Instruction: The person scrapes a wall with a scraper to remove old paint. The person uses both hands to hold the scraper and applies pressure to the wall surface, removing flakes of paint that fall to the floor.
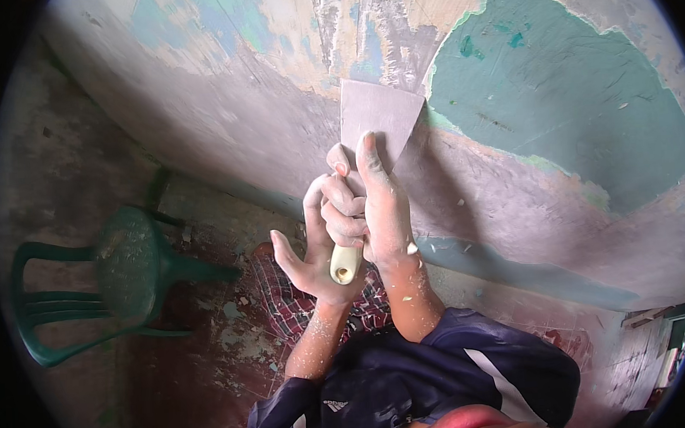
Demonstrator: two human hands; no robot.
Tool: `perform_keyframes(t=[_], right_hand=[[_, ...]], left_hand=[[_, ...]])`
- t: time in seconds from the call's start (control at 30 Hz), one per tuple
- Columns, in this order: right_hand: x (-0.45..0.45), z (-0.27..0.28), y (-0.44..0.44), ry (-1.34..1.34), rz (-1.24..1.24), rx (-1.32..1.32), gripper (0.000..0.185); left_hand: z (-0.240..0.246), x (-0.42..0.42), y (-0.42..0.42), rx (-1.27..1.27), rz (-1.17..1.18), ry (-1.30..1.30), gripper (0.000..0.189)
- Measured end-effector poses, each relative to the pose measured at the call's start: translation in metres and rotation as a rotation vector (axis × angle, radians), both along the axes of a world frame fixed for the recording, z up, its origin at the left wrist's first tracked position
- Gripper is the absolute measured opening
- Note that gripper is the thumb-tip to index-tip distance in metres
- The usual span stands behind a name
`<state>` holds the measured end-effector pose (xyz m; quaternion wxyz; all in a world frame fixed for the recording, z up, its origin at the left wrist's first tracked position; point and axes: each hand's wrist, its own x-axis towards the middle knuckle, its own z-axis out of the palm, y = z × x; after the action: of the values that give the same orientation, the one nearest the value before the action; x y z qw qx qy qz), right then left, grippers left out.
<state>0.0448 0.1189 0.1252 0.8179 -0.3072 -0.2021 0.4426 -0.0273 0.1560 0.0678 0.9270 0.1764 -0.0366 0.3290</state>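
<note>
A wide-bladed scraper (380, 110) points up at the wall (267, 107), its front edge at the border of scraped and patchy paint. My right hand (388, 206) grips it, with the thumb lying along the face of the metal blade. Against the pale handle (343, 266) rests my left hand (319, 262), its palm behind the butt end and its thumb spread away. Curled fingers overlap around the handle, so part of the grip is hidden. White dust coats both hands, and flakes stick to the forearms. Right of the blade spreads a large green paint patch (546, 104) with ragged edges.
A green plastic chair (127, 266) stands on the left, its seat dusty. Paint flakes (231, 310) litter the dark red floor (171, 386). A blue-grey band (496, 264) runs along the wall's foot. Wooden pieces (647, 316) are at the far right.
</note>
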Motion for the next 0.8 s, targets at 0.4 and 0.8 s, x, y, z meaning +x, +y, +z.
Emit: perform_keyframes(t=[0.4,0.8], right_hand=[[0.002,0.010,-0.003,-0.002,-0.045,0.008,0.045],[0.009,0.029,-0.003,-0.060,-0.039,0.084,0.046]], left_hand=[[0.020,0.005,-0.008,0.105,0.079,0.133,0.098],[0.043,0.014,-0.005,0.083,0.078,0.071,0.096]])
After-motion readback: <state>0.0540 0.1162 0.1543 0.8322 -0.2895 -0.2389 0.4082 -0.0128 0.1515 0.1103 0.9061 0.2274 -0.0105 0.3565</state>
